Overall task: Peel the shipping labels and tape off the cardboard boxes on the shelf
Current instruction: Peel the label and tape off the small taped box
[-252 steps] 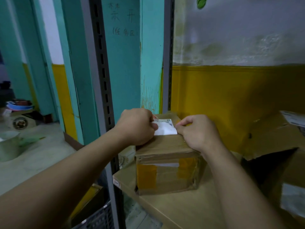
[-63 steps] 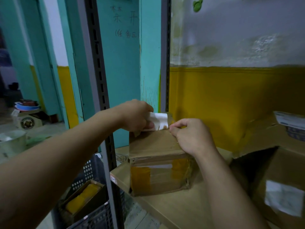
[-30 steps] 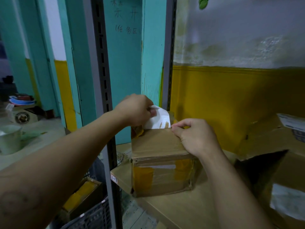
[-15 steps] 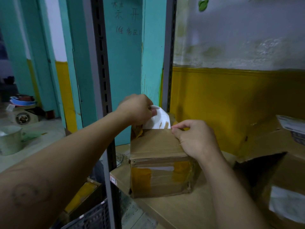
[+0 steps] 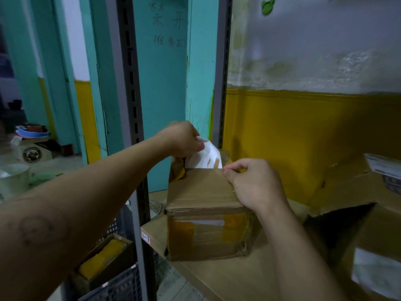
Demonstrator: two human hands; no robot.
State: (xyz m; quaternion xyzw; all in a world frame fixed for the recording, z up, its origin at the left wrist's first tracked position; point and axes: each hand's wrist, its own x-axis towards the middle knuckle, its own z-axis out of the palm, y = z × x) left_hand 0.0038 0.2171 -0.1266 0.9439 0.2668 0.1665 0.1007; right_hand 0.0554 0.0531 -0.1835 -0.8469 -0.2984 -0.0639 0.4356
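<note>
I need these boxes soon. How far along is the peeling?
Mostly peeled off the small box: the white label. In hand: left hand pulls it, right hand pins the box top. Left: the yellow tape on its front, and another label on the larger box.

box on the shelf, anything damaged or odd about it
Yes. The label, half peeled up by the left hand, has brown scraps stuck to its underside, likely torn from the box top. Loose tape is crumpled at its back left corner.
</note>
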